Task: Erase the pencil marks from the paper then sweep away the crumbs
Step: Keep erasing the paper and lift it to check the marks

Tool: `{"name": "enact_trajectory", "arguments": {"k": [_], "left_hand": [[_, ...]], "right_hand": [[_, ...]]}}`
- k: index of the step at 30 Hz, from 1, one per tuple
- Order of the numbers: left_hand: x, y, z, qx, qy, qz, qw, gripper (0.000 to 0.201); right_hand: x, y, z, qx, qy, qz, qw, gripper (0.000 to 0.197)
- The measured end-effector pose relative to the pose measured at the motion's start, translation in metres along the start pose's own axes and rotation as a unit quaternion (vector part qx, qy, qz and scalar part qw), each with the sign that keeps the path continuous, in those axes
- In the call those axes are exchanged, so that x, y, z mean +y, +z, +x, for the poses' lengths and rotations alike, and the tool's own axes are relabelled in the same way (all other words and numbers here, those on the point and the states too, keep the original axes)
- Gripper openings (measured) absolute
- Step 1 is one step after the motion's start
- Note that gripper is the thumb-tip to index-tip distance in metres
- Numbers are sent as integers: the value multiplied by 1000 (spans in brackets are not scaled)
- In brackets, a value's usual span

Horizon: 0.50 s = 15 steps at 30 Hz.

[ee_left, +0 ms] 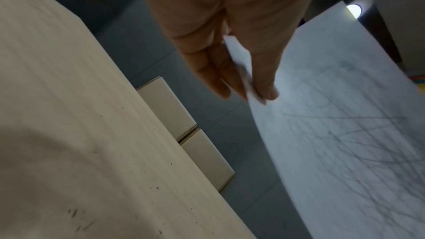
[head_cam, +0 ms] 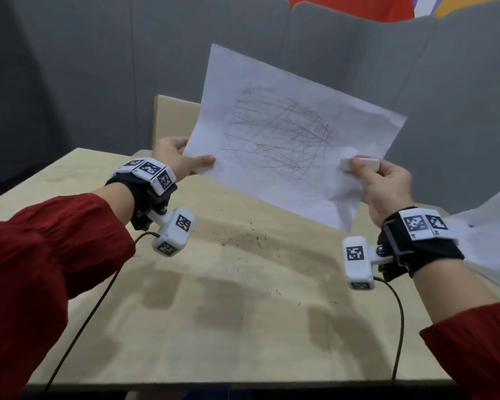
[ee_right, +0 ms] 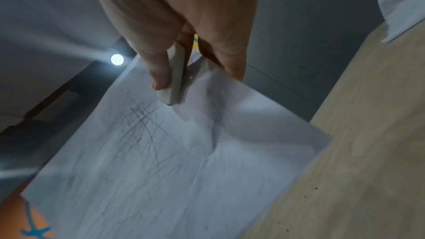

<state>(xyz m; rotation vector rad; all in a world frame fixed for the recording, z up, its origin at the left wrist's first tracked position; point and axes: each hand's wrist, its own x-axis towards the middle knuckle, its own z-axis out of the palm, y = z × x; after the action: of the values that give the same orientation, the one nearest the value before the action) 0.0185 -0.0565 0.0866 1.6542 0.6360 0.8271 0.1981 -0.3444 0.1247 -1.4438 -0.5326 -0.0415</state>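
Red sleeves (head_cam: 41, 255) fill the bottom corners of the head view, your forearms reaching out over the wooden table (head_cam: 243, 327). Both hands hold the paper (head_cam: 286, 134) up off the table, tilted, its long axis running from lower left to upper right, one corner pointing up at the grey wall panels (head_cam: 70, 67). Your left hand (head_cam: 176, 160) pinches the paper's left edge, thumb on the scribbled face. Your right hand (head_cam: 387, 189) grips the lower right edge, which is crumpled there, and the thumb presses the white eraser (head_cam: 360, 164) against the sheet; the eraser lies roughly level, pointing left. Pencil marks (head_cam: 280, 134) cover the middle of the sheet. Dark crumbs (head_cam: 248, 241) are scattered on the table below the paper.

From the left wrist, your fingers (ee_left: 220, 79) lie behind the sheet's edge and the thumb in front, with the paper (ee_left: 345, 134) running away to the lower right.

From the right wrist, the eraser (ee_right: 177, 77) sits lengthwise along your thumb (ee_right: 158, 72), its end pointing down onto the paper (ee_right: 184, 170), with the other fingers behind the sheet.
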Motion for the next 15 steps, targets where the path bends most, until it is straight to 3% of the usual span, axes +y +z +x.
{"name": "enact_trajectory", "arguments": {"k": [10, 15], "left_hand": [[-13, 0, -3, -30, -14, 46, 998, 26], [-23, 13, -9, -65, -2, 108, 992, 25]], "right_hand": [[35, -13, -6, -5, 45, -120, 992, 6], [41, -10, -10, -19, 17, -277, 961, 21]]}}
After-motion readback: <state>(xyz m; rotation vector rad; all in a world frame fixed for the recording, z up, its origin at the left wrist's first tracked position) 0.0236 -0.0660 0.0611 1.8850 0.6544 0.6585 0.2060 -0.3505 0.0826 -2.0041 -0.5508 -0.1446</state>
